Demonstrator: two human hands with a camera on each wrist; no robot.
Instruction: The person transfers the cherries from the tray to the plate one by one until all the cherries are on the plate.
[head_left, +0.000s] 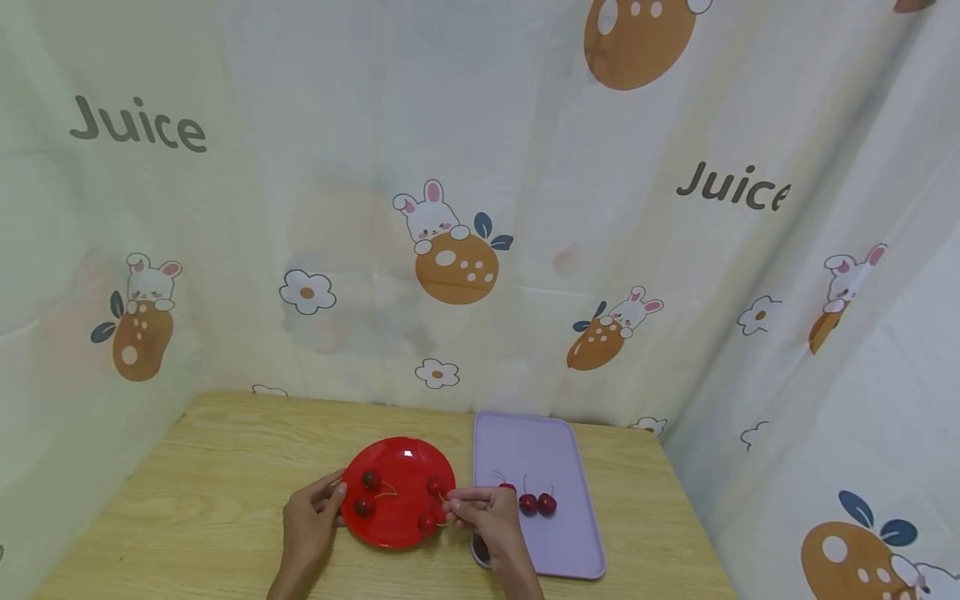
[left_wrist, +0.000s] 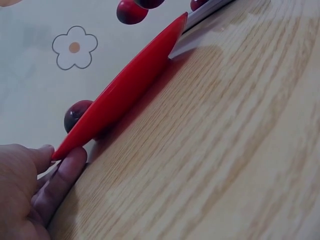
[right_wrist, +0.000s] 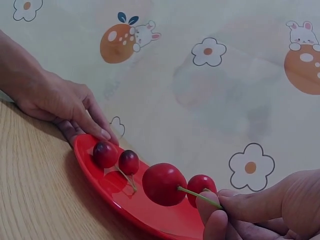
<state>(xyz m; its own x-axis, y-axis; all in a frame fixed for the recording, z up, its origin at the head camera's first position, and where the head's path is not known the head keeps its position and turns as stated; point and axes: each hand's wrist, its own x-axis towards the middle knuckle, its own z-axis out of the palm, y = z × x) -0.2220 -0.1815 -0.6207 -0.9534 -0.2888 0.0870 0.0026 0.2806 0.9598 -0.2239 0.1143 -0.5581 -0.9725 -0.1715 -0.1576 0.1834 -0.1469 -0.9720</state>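
Note:
My left hand (head_left: 309,518) pinches the left rim of a red plate (head_left: 397,467), thumb on top and fingers beneath. In the left wrist view the plate (left_wrist: 125,90) looks tilted over the wood. Two dark cherries (right_wrist: 105,155) with joined stems lie at the plate's left side. Over its right side, my right hand (head_left: 491,518) pinches green stems between thumb and finger; in the right wrist view, two red cherries (right_wrist: 164,184) are at those stems. Whether these cherries touch the plate I cannot tell.
A lilac tray (head_left: 525,442) stands right of the plate, with several cherries (head_left: 528,504) on it. Partly hidden by my right hand, a small container with dark contents (head_left: 481,548) sits at the tray's lower left. A printed curtain (head_left: 360,250) hangs behind the wooden table (head_left: 225,467).

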